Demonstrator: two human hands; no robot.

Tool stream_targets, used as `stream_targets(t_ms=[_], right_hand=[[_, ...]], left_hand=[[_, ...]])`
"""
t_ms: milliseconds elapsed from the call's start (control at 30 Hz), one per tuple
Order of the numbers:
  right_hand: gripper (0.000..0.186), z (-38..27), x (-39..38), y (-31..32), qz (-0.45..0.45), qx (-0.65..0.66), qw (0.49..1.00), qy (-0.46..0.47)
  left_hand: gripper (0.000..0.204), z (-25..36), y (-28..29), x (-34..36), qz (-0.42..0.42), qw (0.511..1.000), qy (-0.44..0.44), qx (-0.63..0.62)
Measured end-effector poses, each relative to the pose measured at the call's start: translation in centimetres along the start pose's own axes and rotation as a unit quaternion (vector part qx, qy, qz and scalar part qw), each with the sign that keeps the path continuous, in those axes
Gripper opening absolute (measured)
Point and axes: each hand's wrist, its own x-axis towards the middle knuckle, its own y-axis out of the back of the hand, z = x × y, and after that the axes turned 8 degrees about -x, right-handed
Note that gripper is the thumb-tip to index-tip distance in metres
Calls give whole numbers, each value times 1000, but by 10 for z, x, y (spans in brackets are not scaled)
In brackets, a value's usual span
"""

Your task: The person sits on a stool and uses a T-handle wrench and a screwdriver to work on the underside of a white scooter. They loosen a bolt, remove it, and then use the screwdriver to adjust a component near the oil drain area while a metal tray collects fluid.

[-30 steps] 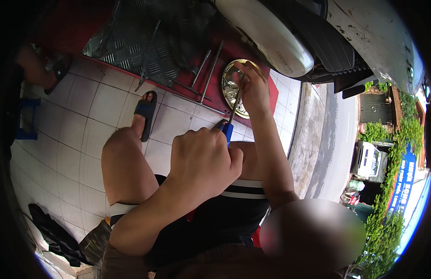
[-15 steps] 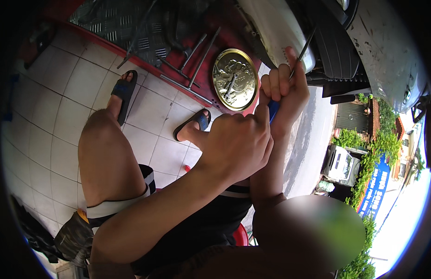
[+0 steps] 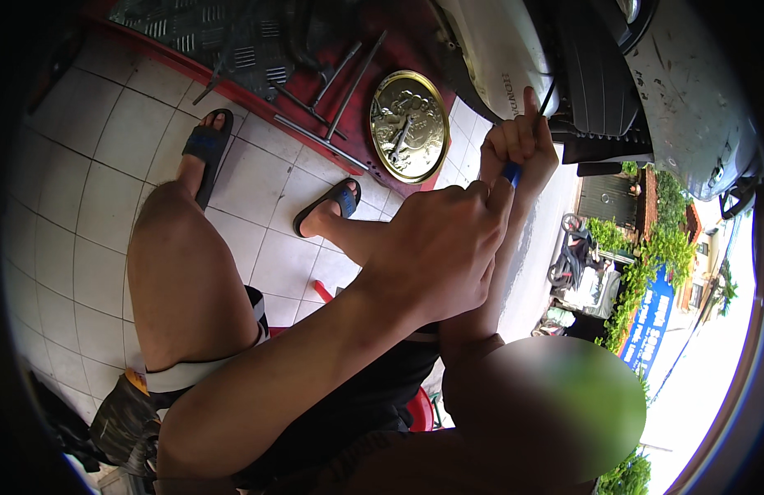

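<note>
My left hand is closed around the blue handle of a screwdriver, which is mostly hidden behind my fingers. Above it, my right hand has its fingers curled at the shaft, the index finger raised along it. The thin shaft points up toward the white side panel and black plastic trim of a motorbike; whether it touches them I cannot tell. To the left of my right hand, a round gold metal tray holds a spanner.
The tray stands on a red platform with a tread plate and several T-handle wrenches. My sandalled feet are on the tiled floor. At right lie a street and parked motorbikes.
Both my hands and the screwdriver have moved up and right, off the tray, uncovering the spanner in it. The view has also shifted.
</note>
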Motion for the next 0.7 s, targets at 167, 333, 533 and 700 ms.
stream_targets(t_ms=[167,333,533,700], right_hand=[[41,-1,5,6,-19,-3,1000,-1],[41,-2,5,7,-8,8,1000,-3],[41,0,5,8,2,-1,1000,1],[43,0,7,8,23,-45,999,3]], left_hand=[[49,-4,-7,-1,-49,999,14,1],[49,-4,-8,-3,-36,999,-1,-7],[48,-8,-10,-4,-44,999,-1,-6],[47,-9,-10,-2,-56,998,14,16]])
